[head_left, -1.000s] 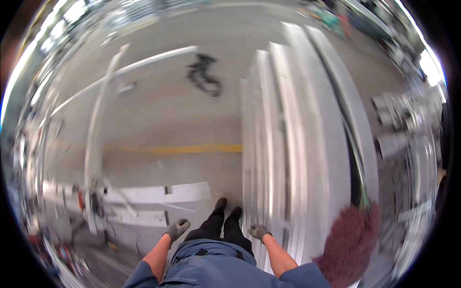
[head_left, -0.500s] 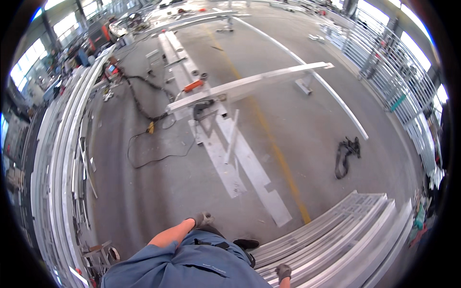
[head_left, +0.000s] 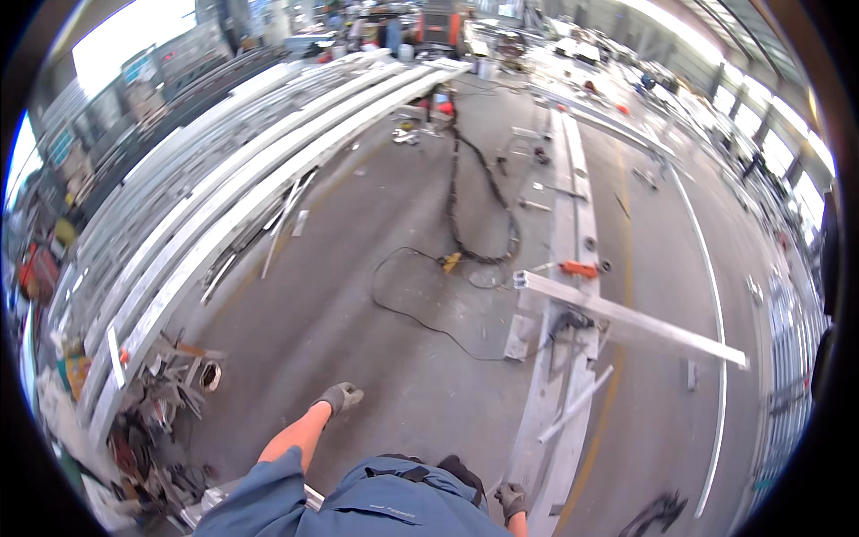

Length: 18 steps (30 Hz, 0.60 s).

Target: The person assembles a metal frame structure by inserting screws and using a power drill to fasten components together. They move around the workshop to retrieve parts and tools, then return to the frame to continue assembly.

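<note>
My left hand (head_left: 342, 397), in a grey glove, swings out over the bare floor. Nothing shows in it, and its fingers are loosely apart. Low by my right side hangs my right hand (head_left: 512, 499), also gloved; its fingers are curled in and I see nothing in them. It appears close to the long flat metal strips (head_left: 543, 407) on the floor, but I cannot make out any contact. Farther along, a square metal tube (head_left: 635, 318) lies crosswise above the strips. Beside it are a dark power drill (head_left: 565, 324) and an orange tool (head_left: 580, 268).
Long metal profiles (head_left: 242, 183) are stacked along the left, with scrap offcuts (head_left: 165, 385) at their near end. A black cable (head_left: 420, 309) loops over the floor ahead. On the right are a long thin bar (head_left: 717, 358) and a dark strap (head_left: 658, 515).
My view has turned left, so the strips and tube now sit farther right. The profile stack at lower right has left view. My left hand has swung forward.
</note>
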Motion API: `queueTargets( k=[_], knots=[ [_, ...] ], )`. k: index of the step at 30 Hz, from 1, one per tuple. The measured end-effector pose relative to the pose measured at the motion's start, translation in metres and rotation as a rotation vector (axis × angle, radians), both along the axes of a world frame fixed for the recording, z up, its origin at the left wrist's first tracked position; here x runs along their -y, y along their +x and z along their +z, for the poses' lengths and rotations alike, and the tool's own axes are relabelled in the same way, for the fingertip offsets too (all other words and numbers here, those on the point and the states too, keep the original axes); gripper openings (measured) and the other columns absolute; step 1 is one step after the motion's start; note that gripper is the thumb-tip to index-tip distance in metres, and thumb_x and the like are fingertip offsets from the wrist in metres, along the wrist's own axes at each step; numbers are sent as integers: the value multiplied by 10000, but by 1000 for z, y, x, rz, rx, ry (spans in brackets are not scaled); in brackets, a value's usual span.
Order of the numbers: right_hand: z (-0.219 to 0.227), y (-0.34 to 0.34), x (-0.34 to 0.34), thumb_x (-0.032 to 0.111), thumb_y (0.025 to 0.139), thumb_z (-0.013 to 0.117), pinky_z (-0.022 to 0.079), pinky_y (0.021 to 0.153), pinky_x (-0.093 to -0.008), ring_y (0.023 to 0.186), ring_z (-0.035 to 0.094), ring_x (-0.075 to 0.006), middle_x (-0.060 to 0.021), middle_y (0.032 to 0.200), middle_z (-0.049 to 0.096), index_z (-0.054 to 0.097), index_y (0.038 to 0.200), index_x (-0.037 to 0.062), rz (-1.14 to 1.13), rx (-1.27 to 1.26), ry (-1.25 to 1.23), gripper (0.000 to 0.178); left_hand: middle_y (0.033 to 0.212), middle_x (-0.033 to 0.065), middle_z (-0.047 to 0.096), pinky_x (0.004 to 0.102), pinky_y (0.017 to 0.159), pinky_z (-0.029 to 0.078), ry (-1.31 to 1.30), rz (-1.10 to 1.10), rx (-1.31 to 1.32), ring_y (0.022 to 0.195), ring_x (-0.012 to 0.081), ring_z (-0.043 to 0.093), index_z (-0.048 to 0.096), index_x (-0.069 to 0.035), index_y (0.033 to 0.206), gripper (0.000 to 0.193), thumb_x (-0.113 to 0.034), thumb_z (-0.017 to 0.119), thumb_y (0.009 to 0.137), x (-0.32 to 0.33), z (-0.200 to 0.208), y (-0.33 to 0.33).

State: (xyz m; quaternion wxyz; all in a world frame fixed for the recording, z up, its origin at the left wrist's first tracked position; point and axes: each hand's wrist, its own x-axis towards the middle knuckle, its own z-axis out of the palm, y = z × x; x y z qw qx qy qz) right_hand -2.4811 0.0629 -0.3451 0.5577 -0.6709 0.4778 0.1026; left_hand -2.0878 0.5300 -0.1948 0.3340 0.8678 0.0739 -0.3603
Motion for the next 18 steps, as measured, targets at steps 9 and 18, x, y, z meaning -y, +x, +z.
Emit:
queueTargets(
  k=[9,18],
  knots=[
    [31,270,81,164,921,571,512,593,-315,697,681,-193,-99,884,708,657,1087,2,273,-204,101,247,1194,214,689,424,947,497,164,447,-147,1099,340,664,656,-10,1252,600,-460,639,855,-102,-91,-88],
    [38,594,58,334,831,589,507,725,-414,767,662,-265,-160,832,711,687,975,16,1087,21,-526,362,1001,145,704,378,783,526,-133,1083,-194,827,285,660,647,30,1194,480,-348,619,899,-37,-55,-70]
  ],
)
